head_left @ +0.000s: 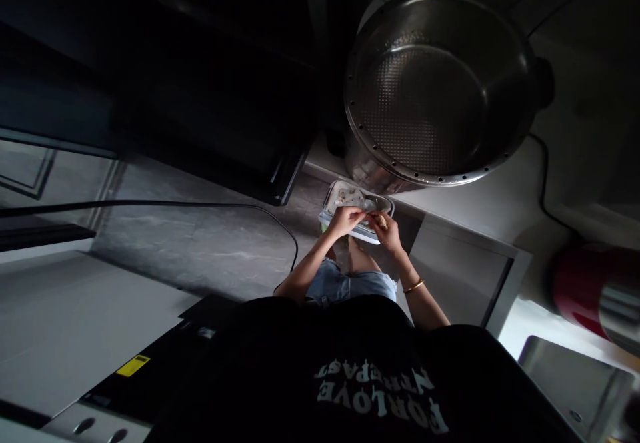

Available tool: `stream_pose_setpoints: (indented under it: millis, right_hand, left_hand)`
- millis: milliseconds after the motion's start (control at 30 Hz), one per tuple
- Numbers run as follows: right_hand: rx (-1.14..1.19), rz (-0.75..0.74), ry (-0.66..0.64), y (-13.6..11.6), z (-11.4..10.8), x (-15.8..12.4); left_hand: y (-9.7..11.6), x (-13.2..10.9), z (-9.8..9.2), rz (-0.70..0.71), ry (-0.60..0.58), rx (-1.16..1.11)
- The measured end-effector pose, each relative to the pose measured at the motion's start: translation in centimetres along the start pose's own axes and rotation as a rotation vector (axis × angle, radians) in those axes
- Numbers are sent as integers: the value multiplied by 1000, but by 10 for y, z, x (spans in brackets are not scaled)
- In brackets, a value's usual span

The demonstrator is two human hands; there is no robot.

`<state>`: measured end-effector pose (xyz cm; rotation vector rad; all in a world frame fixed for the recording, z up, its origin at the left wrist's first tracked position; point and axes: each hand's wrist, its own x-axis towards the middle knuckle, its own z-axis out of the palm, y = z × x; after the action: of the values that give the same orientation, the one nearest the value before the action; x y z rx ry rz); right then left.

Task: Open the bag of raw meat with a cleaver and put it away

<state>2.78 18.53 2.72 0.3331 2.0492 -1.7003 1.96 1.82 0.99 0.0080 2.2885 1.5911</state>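
While the view looks steeply down over a black printed T-shirt [370, 376] and denim shorts [350, 286], both hands meet far below at a small clear plastic container [356, 211]. That container sits low by the person's knees, just under the rim of a large steel pot [435, 89] with a dimpled, perforated inside, and holds pale pieces of food too small to name. The left hand [345, 219] is curled over the near edge of the container, fingers bent and pinched on something pale — what exactly it grips cannot be told at this size. The right hand [384, 228] lies just beside it, touching or nearly touching the left, fingers closed around a small tan piece of food [381, 220]. A gold bangle [414, 286] circles the right wrist.

A black cable [210, 205] runs across the grey marbled floor [200, 243] toward the person. A dark appliance [150, 363] with a yellow label [133, 365] stands at the lower left, and a red cylinder [590, 289] lies at the right edge — well apart from the hands. A grey cabinet [465, 269] stands beside the right arm.
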Motion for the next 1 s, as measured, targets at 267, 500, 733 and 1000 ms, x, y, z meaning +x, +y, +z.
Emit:
stream_pose_setpoints:
  millis: [267,500,733,1000]
  right_hand:
    - [41,-33,71,7,9,2]
    - [50,-78,152,2,16,0]
    - [61,-57,196,7,15,3]
    - [-203,-130,85,5,9,-2]
  left_hand:
    - [15,-3,10,140,132,277]
    - [-1,-2,36,-172,369,-191]
    - [-1,-5,24,-96,148,-185]
    - [17,-4,20,-93,67,446]
